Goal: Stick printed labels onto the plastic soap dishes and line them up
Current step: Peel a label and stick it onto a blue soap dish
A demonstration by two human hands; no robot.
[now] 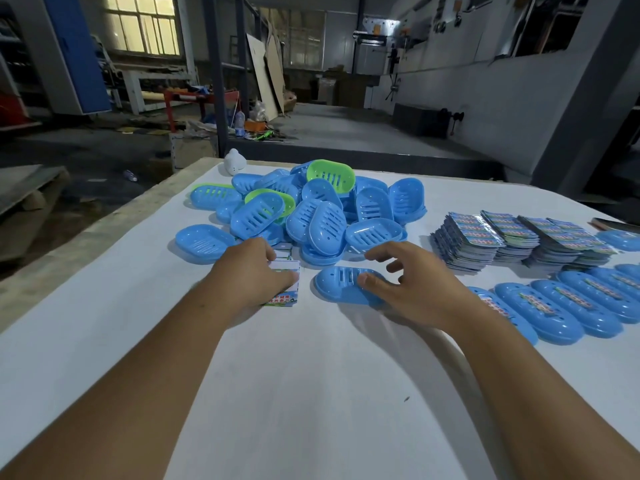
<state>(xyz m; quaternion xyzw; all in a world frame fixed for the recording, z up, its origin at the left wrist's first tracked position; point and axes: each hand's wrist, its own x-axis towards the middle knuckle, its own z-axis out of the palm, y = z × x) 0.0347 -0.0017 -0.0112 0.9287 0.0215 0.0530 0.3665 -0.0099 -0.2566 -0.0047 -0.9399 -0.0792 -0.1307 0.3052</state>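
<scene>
A heap of blue and green soap dishes (pixel 311 206) lies at the middle of the white table (pixel 311 393). In front of it one blue dish (pixel 341 284) rests alone, and my right hand (pixel 408 285) is over it with its thumb on the dish and fingers spread. My left hand (pixel 252 271) grips a small stack of printed labels (pixel 285 284) on the table beside that dish. A row of labelled blue dishes (pixel 561 306) overlaps along the right.
Several piles of printed label sheets (pixel 512 237) lie at the right behind the row. A white object (pixel 234 161) sits at the table's far edge. Beyond the table are a workshop floor, boards and machinery.
</scene>
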